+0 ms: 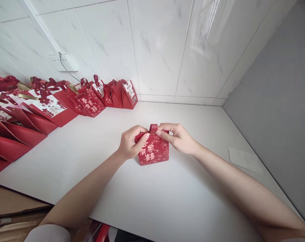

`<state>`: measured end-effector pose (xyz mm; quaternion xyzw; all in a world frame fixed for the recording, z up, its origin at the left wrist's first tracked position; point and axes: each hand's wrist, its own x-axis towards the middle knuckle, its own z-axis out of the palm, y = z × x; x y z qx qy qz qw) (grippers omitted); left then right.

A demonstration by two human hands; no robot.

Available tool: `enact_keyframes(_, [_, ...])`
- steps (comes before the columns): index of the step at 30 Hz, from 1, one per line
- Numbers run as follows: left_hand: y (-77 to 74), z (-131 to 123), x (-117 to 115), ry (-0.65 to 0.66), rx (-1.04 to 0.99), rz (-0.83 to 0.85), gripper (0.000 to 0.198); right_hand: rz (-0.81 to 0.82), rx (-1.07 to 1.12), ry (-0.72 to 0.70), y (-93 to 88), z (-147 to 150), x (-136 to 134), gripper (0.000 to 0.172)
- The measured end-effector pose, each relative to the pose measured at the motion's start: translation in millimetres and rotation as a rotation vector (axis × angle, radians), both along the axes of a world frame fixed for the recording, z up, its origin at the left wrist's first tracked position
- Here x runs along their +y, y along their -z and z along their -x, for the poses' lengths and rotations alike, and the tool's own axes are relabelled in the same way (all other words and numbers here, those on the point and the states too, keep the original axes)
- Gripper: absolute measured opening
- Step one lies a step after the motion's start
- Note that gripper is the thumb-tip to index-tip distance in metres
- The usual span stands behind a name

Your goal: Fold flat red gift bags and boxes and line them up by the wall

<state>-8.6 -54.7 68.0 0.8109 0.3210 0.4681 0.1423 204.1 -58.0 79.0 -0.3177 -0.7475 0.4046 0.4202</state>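
A small red gift box (156, 151) with pale pink lettering and flower prints stands upright on the white table (182, 195). A dark red ribbon loop (153, 128) rises from the middle of its top edge. My left hand (132, 141) is closed on the upper left edge, its thumb on the front face beside the ribbon. On the other side, my right hand (177, 137) pinches the top edge just right of the loop, with the thumb in front. The fingers behind the box are partly hidden.
Several finished-looking red gift boxes (48, 107) with ribbon loops crowd the table's left side and back. A tiled wall (160, 50) stands behind, a grey panel (271, 97) on the right. A whitish sheet (244, 159) lies near that panel. A cardboard box (13, 201) sits below the front-left edge.
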Motion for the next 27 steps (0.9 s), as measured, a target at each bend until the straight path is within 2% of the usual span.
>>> enact_keyframes(3, [-1.6,-0.6,0.3,-0.012,-0.001,-0.008,0.009,0.024,0.031,0.008,0.4,0.3,-1.0,0.029])
enact_keyframes(5, [-2.8,-2.4,0.1,-0.037,-0.003,0.015,0.014,0.014,0.029,0.013,-0.2,1.2,-1.8,0.028])
enact_keyframes(8, [-5.2,-5.5,-1.2,-0.094,-0.035,0.087,0.019,-0.038,0.013,0.02,-1.7,3.3,-3.3,0.025])
enact_keyframes(13, [-8.0,-7.5,-3.9,-0.109,-0.093,0.255,0.02,-0.145,0.021,0.068,0.0,6.1,-7.8,0.019])
enact_keyframes(18, [-7.3,-8.1,-5.2,-0.088,-0.124,0.374,0.017,-0.228,0.088,0.028,-1.4,4.3,-13.7,0.035])
enact_keyframes(20, [-7.0,-8.9,-6.3,-0.068,-0.123,0.371,0.015,-0.32,0.074,-0.02,-4.2,4.5,-15.5,0.041])
enact_keyframes(23, [-6.7,-10.1,-9.2,-0.016,-0.106,0.303,0.009,-0.402,0.045,-0.038,-6.7,6.5,-17.5,0.037])
enact_keyframes(27, [-5.6,-11.7,-12.3,0.021,-0.093,0.202,0.013,-0.24,0.09,0.051,-3.9,7.2,-14.6,0.039])
